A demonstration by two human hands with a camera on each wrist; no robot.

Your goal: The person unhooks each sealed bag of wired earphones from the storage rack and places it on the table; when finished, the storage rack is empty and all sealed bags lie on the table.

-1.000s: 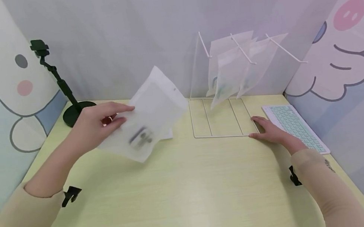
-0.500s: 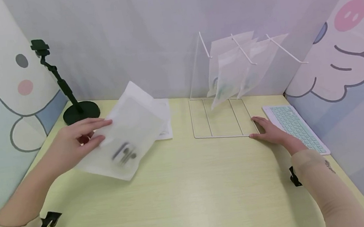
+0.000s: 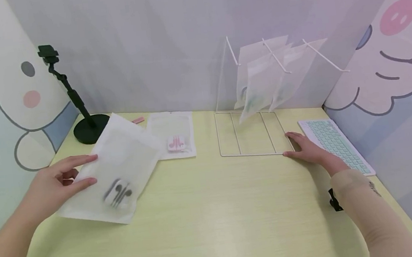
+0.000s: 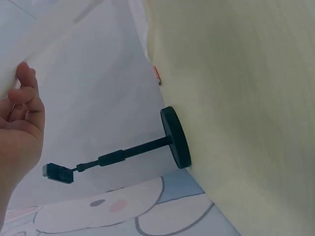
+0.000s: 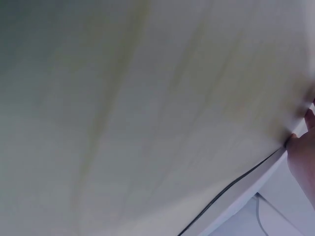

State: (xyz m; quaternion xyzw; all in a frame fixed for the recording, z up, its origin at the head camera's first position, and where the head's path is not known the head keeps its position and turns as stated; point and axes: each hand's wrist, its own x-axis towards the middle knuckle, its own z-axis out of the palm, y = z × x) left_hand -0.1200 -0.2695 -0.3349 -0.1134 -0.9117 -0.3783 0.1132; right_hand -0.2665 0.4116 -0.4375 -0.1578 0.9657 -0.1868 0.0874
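Note:
On the left of the head view my left hand [image 3: 57, 181] grips a frosted white zip pouch [image 3: 125, 156] by its left edge. White wired earphones [image 3: 118, 192] show through its lower part. The pouch is tilted over the table. In the left wrist view, curled fingers [image 4: 24, 96] hold the pouch's pale edge. My right hand [image 3: 305, 149] rests at the front right corner of a white wire display rack [image 3: 251, 154], thumb and fingertips touching its base. Similar pouches [image 3: 263, 79] hang from the rack's prongs.
Flat at the back middle lies another pouch [image 3: 156, 130] with pink earphones [image 3: 176, 143]. A small pink item [image 3: 138, 120] is left of it. A black phone stand [image 3: 89, 129] stands back left. A mint-keyed keyboard [image 3: 335, 145] lies along the right edge.
My left hand has carried its pouch left and toward me, uncovering the flat pouch and the small pink item behind. The right hand has stayed at the rack's corner.

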